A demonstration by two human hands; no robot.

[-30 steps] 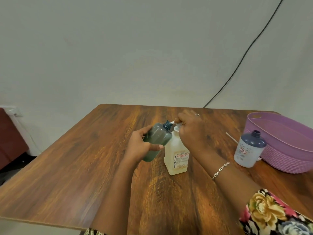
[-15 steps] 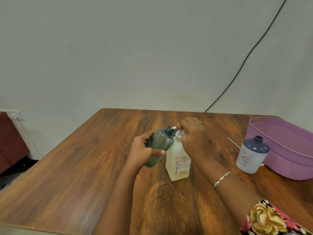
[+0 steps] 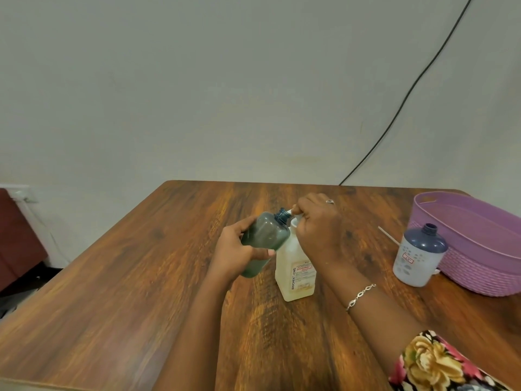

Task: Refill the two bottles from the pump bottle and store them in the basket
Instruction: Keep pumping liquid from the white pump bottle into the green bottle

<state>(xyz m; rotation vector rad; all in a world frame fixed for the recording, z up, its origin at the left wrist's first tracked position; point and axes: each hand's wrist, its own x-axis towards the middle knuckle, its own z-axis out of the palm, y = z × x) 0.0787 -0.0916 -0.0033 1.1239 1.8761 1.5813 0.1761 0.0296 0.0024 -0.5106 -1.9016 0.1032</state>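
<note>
A white pump bottle (image 3: 296, 273) with a printed label stands at the middle of the wooden table (image 3: 141, 277). My right hand (image 3: 318, 230) curls over its pump head, and the nozzle tip shows at my fingertips. My left hand (image 3: 235, 255) grips a dark green translucent bottle (image 3: 265, 241), tilted with its open neck against the nozzle. A second bottle (image 3: 418, 255), white with a dark blue top and open neck, stands upright to the right, just in front of the purple basket (image 3: 479, 249).
A thin white stick (image 3: 387, 235) lies on the table between the pump bottle and the basket. A black cable (image 3: 408, 88) runs down the wall to the table's far edge. A dark red piece of furniture (image 3: 17, 235) stands at the left.
The view has shifted slightly, so everything sits lower in the frame. Both hands keep the same hold, with the green bottle's neck at the pump nozzle.
</note>
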